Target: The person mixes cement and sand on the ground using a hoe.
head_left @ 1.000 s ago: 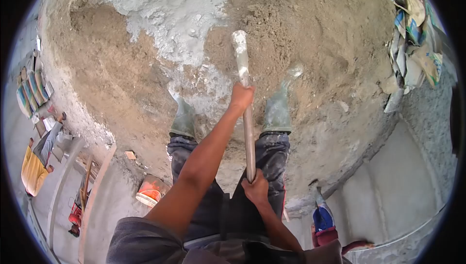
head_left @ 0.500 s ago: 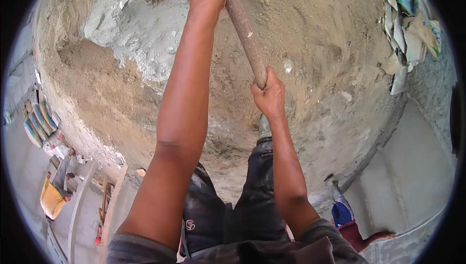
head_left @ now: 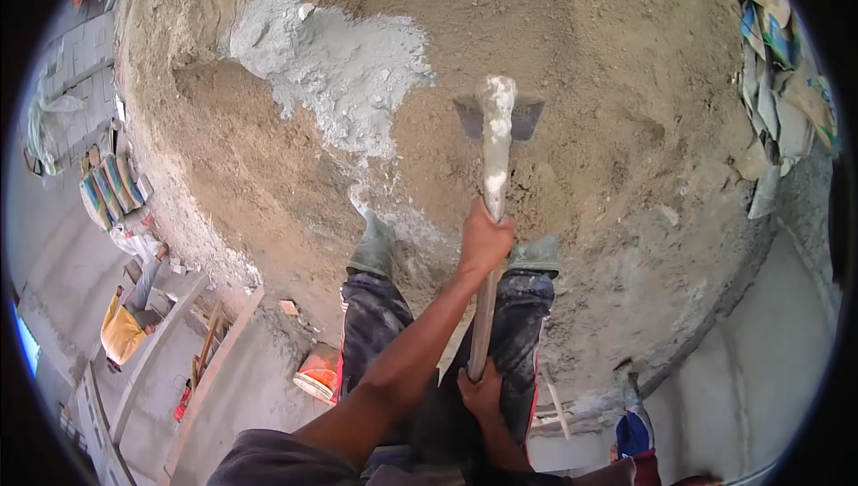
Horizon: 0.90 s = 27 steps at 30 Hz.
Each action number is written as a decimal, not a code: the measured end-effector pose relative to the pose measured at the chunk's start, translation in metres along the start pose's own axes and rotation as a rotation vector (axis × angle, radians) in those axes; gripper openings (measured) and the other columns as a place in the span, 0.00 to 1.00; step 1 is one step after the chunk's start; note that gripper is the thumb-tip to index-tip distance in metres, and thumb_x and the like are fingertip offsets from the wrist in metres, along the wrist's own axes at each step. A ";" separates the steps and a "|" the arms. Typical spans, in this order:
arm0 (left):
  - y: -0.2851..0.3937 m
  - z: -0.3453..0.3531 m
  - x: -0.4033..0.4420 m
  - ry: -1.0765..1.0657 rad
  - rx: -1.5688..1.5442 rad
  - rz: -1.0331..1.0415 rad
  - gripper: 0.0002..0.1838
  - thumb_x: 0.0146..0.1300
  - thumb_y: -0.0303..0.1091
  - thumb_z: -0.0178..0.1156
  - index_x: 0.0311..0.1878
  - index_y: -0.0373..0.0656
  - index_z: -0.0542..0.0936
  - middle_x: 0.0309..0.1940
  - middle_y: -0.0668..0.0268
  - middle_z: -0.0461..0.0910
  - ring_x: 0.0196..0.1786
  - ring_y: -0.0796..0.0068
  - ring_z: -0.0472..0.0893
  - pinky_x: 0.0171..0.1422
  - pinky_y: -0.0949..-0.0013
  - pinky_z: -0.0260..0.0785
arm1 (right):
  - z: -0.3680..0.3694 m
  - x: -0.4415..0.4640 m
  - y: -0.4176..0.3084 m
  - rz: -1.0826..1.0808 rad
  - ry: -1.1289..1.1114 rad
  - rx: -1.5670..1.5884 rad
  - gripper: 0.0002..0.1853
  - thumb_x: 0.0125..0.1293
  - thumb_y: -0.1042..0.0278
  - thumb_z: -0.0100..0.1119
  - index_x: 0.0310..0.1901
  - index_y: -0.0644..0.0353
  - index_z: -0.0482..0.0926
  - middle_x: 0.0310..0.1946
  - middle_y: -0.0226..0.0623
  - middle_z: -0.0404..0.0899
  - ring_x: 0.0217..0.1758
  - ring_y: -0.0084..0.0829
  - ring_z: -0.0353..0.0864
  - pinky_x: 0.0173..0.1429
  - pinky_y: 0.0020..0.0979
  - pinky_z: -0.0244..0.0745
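My left hand [head_left: 487, 237] is wrapped round the middle of a long wooden handle [head_left: 497, 160], whose upper end is smeared with white. At that end a dark metal blade [head_left: 525, 118] shows on both sides of the handle, against the brown sandy soil [head_left: 617, 110]. Lower down, close to my legs, my right hand [head_left: 481, 389] grips the handle's near end. Grey powder [head_left: 344, 61] lies on the soil to the left of the blade. My boots [head_left: 372, 249] stand on either side, dusty with grey.
Torn sacks [head_left: 776, 39] lie at the upper right. An orange bucket [head_left: 318, 372] stands left of my legs. A person in yellow [head_left: 122, 334] is at the far left, beyond wooden boards [head_left: 214, 379]. Another person [head_left: 634, 432] is at the lower right.
Both hands have drawn back toward my body with the handle. The blade now shows on the soil, and both boots are in view again.
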State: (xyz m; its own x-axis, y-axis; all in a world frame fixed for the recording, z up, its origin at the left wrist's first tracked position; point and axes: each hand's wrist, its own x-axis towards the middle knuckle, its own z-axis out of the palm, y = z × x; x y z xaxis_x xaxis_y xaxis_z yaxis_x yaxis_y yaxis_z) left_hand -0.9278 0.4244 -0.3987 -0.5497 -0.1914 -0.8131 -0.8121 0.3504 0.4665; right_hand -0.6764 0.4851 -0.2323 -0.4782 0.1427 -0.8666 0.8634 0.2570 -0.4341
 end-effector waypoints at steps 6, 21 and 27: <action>0.190 -0.104 0.089 0.215 -0.112 0.586 0.21 0.64 0.34 0.62 0.52 0.29 0.69 0.32 0.45 0.82 0.30 0.52 0.85 0.34 0.54 0.75 | 0.067 0.254 -0.102 -0.324 0.027 0.184 0.14 0.58 0.73 0.61 0.44 0.66 0.71 0.25 0.50 0.78 0.27 0.48 0.82 0.35 0.41 0.75; -0.010 -0.065 0.123 -0.080 -0.512 -0.330 0.12 0.65 0.30 0.61 0.47 0.32 0.77 0.31 0.58 0.82 0.31 0.69 0.85 0.28 0.67 0.77 | 0.000 0.168 -0.073 0.144 -0.439 0.298 0.12 0.60 0.75 0.59 0.46 0.66 0.74 0.26 0.29 0.74 0.24 0.19 0.73 0.27 0.27 0.68; -0.006 -0.007 -0.053 -0.098 -0.598 -0.432 0.11 0.65 0.35 0.66 0.36 0.42 0.74 0.21 0.67 0.73 0.18 0.76 0.73 0.21 0.68 0.66 | -0.065 0.018 0.010 0.015 -0.235 -0.039 0.17 0.57 0.70 0.66 0.46 0.65 0.74 0.26 0.40 0.79 0.27 0.34 0.83 0.35 0.36 0.78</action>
State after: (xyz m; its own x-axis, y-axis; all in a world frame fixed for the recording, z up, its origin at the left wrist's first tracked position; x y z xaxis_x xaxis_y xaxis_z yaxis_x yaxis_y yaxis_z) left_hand -0.8957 0.4260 -0.3558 -0.1598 -0.1061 -0.9814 -0.9353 -0.3018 0.1849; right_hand -0.6869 0.5523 -0.2363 -0.4103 -0.0786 -0.9085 0.8613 0.2941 -0.4144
